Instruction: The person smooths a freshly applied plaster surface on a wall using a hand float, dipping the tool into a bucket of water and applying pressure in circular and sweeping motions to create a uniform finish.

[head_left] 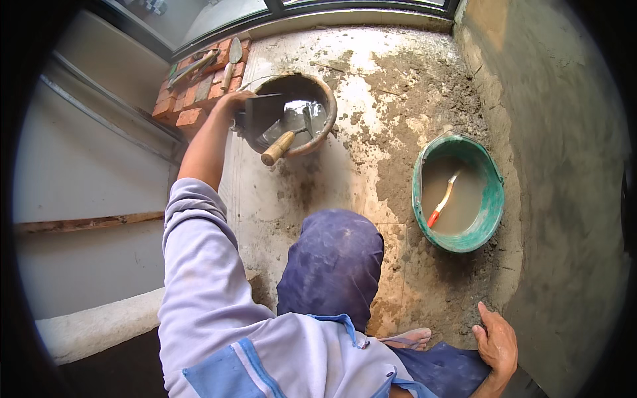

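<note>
My left hand (237,103) is stretched out to the far left, closed at the edge of a round mortar-stained bucket (330,109). In its grip is a dark flat rectangular trowel (264,114), tilted over the bucket's mouth; its handle is hidden by my fingers. Shiny water lies in that bucket. A trowel with a wooden handle (279,147) leans in it, the handle sticking out over the near rim. Low on the right, my right hand (499,341) is empty, fingers apart, beside my bent knee and close to the wall.
A green bucket (494,215) of murky water stands at right, with a red-and-white-handled tool (443,199) in it. Stacked red bricks (192,118) at far left carry a pointed trowel (232,61) and other tools. Mortar crumbs (424,86) litter the floor beside the plastered wall (564,199).
</note>
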`<control>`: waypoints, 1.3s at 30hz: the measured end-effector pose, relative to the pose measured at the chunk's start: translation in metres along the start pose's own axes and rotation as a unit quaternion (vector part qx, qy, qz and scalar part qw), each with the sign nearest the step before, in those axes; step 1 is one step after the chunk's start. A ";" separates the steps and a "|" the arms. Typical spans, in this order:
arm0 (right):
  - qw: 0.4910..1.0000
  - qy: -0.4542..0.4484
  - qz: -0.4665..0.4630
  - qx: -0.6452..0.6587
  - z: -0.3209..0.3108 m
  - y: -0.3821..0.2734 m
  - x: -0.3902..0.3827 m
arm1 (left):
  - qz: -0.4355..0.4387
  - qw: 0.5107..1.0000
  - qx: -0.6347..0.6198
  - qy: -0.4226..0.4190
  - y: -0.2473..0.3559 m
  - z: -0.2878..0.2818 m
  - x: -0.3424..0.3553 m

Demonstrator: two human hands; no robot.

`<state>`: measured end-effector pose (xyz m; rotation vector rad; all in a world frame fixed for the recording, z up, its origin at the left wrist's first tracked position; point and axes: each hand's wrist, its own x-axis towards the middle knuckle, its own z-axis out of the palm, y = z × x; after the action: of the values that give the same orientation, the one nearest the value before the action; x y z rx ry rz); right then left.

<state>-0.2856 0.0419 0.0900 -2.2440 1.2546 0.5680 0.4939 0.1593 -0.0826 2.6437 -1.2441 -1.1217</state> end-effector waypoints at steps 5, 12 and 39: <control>0.999 -0.017 -0.045 0.016 0.000 -0.005 0.013 | 0.159 0.986 0.021 0.051 -0.054 0.006 0.006; 1.000 -0.019 -0.023 0.008 -0.002 -0.008 0.016 | -0.138 0.892 -0.426 0.067 -0.049 0.037 0.010; 0.999 0.007 -0.027 0.033 0.008 0.022 -0.009 | 0.479 0.729 -0.490 0.001 0.373 0.090 -0.087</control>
<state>-0.3098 0.0425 0.0842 -2.2232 1.1993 0.4841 0.1530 -0.0121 0.0126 0.9840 -1.2072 -1.0524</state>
